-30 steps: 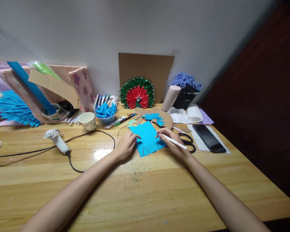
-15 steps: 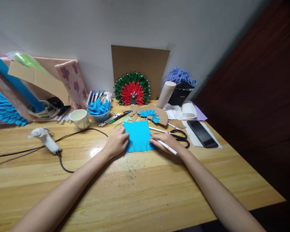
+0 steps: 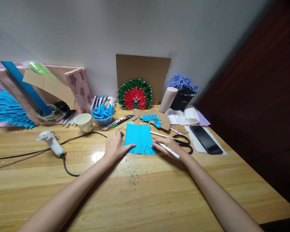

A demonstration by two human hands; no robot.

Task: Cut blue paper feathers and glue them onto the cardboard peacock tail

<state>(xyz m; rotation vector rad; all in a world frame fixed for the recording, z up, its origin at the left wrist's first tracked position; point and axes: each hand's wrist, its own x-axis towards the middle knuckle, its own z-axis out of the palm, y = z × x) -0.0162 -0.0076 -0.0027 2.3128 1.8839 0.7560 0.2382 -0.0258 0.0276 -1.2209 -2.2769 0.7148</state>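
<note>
A blue sheet [image 3: 139,137] lies flat on the wooden table, with pointed petal outlines drawn along its near edge. My left hand [image 3: 115,146] rests at the sheet's left side, its thumb stretched over the lower left corner and pressing on the paper. In my right hand [image 3: 168,148] is a white marker [image 3: 169,150], pinched with its reddish tip by the right edge of the sheet. Black-handled scissors [image 3: 182,141] lie just beyond my right hand, their blades partly hidden.
A glue gun [image 3: 52,143] with its cord and a paper cup [image 3: 84,122] stand left. Behind are a bowl of blue pieces [image 3: 103,119], markers, a red and green peacock [image 3: 135,96] and cardboard. A phone [image 3: 206,140] lies right.
My left hand has opened out, its thumb now stretched across the sheet's lower left corner. My right hand still holds the marker near the right edge. The whole view has shifted slightly.
</note>
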